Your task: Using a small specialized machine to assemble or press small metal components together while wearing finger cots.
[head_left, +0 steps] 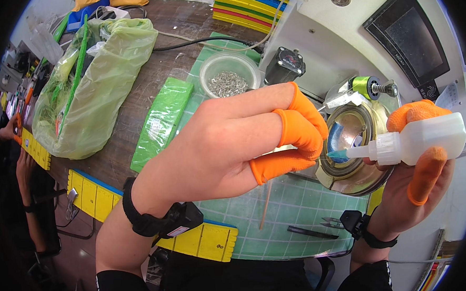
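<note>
My left hand point(243, 139), wearing orange finger cots, is closed with the fingertips pinched together. What they hold, if anything, is too small to make out. My right hand point(418, 162), with similar orange cots, grips a translucent white squeeze bottle point(437, 136) lying nearly level. Its bluish-green tip point(338, 155) points left, close to the left fingertips. Behind the tip sits a round metal-rimmed part point(371, 125) of a pale machine, with a blue inner patch. A lime-green thread spool point(363, 87) is mounted above it.
Small metal pieces fill a clear bowl point(204, 79) beyond my left hand. A green packet point(161, 125) and a plastic-lined bin point(109, 89) stand left. Thread snips point(322, 232) lie on the gridded green mat point(294, 211). Yellow strips point(201, 242) line the front edge. Another person's arm point(29, 198) shows far left.
</note>
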The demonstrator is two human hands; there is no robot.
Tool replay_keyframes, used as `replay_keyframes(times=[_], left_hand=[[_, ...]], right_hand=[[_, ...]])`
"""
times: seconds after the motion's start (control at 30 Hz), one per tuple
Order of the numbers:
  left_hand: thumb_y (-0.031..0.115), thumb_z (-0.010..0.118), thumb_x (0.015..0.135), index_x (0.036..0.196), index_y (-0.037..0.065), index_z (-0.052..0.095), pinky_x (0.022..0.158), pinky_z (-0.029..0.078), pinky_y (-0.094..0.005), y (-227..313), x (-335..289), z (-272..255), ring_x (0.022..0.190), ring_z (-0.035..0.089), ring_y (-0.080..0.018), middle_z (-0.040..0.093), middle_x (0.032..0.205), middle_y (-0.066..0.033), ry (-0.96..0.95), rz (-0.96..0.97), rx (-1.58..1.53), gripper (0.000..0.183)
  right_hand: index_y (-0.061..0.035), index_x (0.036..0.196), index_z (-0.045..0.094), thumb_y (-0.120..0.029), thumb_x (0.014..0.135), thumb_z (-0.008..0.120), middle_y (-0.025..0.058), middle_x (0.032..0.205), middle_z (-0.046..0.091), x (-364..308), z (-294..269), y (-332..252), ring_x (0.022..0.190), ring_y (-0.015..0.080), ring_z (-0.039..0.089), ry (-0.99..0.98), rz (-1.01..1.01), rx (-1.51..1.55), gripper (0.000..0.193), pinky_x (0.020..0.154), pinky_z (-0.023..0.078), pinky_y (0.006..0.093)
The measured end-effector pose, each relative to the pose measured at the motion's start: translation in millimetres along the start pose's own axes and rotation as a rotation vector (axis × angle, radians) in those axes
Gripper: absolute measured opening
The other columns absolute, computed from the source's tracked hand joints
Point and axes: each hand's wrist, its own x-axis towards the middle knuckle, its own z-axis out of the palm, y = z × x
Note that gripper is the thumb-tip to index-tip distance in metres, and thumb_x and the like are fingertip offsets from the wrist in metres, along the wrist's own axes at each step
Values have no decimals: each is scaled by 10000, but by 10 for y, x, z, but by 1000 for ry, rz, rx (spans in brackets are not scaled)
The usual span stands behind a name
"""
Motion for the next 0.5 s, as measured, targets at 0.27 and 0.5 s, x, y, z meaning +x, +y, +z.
replay_keyframes(times=[0.27, 0.5], left_hand=[[24, 866, 766, 952, 31, 740, 982, 595, -458, 16, -12, 5, 906, 730, -251, 761, 1025, -135, -2, 3, 5, 225], [13, 876, 748, 908, 30, 729, 999, 582, -517, 27, 47, -18, 900, 733, -264, 758, 988, -150, -25, -2, 39, 218]], right_hand=[[90, 1373, 469, -477, 1061, 505, 261, 1239, 609, 71, -10, -44, 843, 320, 741, -135, -32, 65, 648, 597, 636, 369], [6, 1031, 561, -522, 1046, 512, 107, 825, 525, 196, 14, -10, 537, 147, 520, -101, -138, 330, 530, 409, 430, 269]])
